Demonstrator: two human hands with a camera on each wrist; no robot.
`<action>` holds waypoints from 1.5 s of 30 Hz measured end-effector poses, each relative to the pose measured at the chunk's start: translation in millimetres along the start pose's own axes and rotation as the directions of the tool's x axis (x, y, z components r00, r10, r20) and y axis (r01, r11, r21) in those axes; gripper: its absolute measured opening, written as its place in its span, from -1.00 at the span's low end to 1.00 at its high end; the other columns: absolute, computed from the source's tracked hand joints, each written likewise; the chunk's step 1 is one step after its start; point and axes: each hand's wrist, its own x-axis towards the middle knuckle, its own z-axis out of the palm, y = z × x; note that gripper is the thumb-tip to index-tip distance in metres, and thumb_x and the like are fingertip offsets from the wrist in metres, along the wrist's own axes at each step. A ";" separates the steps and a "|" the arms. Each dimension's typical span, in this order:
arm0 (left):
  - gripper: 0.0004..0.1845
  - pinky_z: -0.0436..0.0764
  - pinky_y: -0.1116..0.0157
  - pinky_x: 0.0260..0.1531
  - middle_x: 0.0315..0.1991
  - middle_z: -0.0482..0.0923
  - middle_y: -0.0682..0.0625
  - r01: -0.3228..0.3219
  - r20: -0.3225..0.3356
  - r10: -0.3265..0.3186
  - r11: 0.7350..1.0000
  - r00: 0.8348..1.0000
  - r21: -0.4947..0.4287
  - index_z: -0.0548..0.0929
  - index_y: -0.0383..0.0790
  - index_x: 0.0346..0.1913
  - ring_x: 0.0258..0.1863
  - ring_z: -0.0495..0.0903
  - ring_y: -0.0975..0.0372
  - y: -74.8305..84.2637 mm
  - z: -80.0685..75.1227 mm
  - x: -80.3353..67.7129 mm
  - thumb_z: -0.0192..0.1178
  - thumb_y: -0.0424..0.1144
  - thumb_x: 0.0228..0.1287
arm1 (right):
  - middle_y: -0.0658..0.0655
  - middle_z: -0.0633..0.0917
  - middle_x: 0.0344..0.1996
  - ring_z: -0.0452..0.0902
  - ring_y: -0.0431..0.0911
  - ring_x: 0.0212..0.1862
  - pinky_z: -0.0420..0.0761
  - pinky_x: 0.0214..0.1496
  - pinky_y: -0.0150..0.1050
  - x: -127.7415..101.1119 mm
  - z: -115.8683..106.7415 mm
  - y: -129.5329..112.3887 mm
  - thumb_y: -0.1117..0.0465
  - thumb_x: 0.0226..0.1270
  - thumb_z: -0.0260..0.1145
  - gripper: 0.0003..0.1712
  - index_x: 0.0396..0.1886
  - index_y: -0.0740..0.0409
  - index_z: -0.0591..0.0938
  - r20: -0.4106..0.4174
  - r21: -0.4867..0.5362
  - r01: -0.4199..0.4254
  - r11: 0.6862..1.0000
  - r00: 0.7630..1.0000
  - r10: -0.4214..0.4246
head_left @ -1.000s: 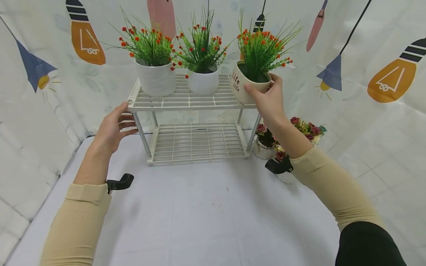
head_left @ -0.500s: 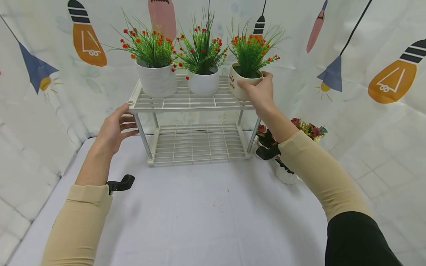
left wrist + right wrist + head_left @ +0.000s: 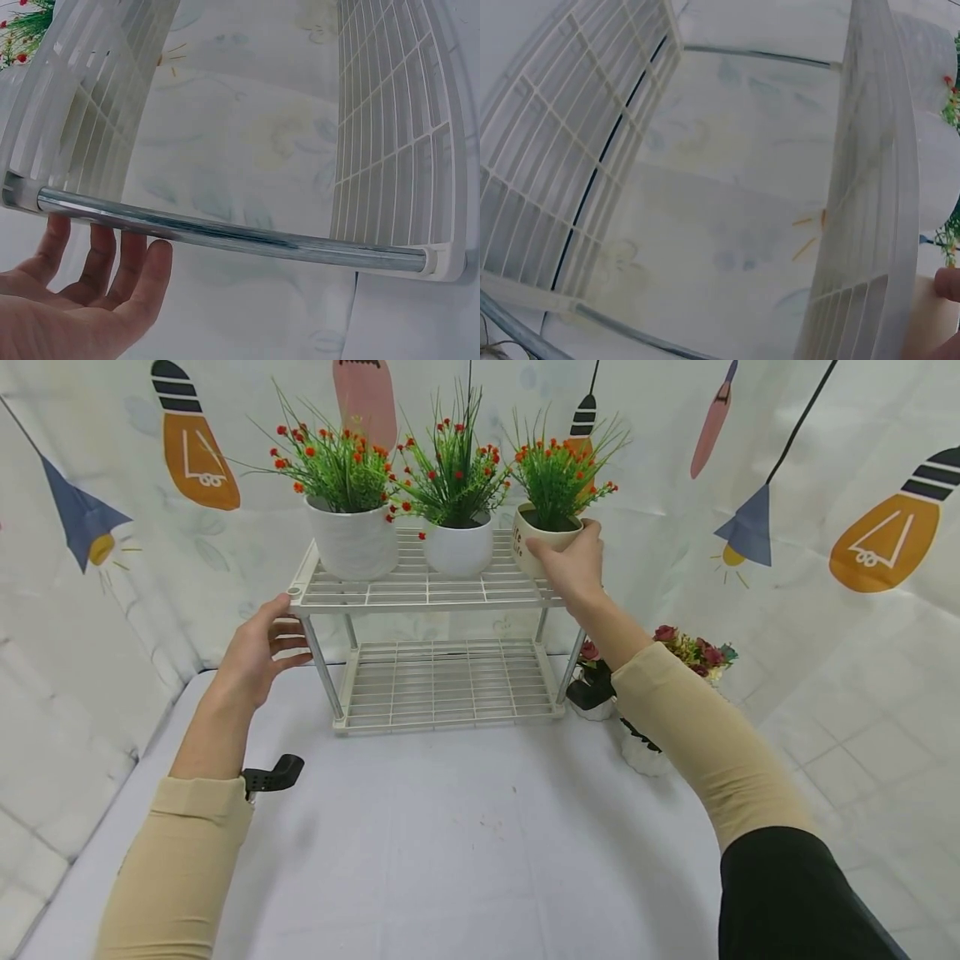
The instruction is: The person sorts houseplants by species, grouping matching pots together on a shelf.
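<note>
Trouble could come from the edge. My right hand (image 3: 573,564) wraps around the cream pot (image 3: 534,545) with orange flowers, right at the right end of the rack's (image 3: 420,589) top shelf. If I let go while the pot sits half off that end, it could tip and fall on the little rose pots (image 3: 596,681) on the worktop (image 3: 450,835). My left hand (image 3: 255,647) rests flat and loose against the rack's left leg (image 3: 225,234), so a hard bump could shake the two white pots (image 3: 352,543).

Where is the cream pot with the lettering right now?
In the head view, the cream pot sits at the right end of the rack's top shelf, beside the middle white pot, gripped by the right hand.
</note>
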 end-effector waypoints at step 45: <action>-0.48 0.44 0.04 0.22 0.09 0.36 -0.06 0.020 0.001 -0.020 0.999 1.000 -0.027 0.45 -0.04 0.20 0.05 0.45 0.11 4.8 1.9 -3.9 -0.06 0.30 0.54 | 0.12 0.42 0.29 0.35 -0.08 0.31 0.46 0.21 -0.51 -166.6 -87.7 122.1 0.05 0.52 0.34 -0.34 0.42 0.23 0.31 0.092 0.106 0.168 0.980 0.980 -0.178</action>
